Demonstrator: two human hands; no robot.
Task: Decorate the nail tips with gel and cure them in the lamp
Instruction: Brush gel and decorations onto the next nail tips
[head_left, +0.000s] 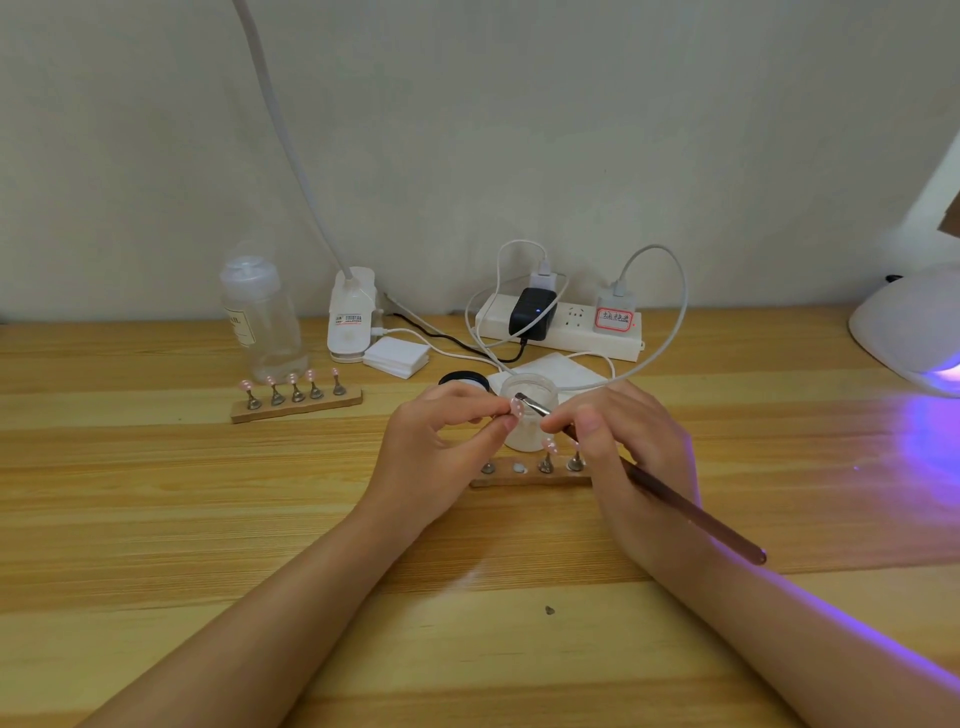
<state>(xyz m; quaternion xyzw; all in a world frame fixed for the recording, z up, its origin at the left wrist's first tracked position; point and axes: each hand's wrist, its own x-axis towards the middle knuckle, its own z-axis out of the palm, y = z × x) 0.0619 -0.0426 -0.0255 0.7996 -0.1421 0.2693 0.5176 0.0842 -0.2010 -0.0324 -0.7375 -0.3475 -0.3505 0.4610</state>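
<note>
My left hand pinches a small pink nail tip between thumb and fingers, above the table. My right hand grips a long brown brush, and its dark tip touches the nail tip. Just behind stands an open clear gel jar, with its black lid to the left. Under my hands lies a wooden holder strip with pink tips on metal stands and one bare white spot. At the right edge a white curing lamp glows purple.
A second wooden strip with several pink tips sits at the left, in front of a clear bottle. A desk lamp clamp base, white pads, a power strip with cables and a tissue stand by the wall.
</note>
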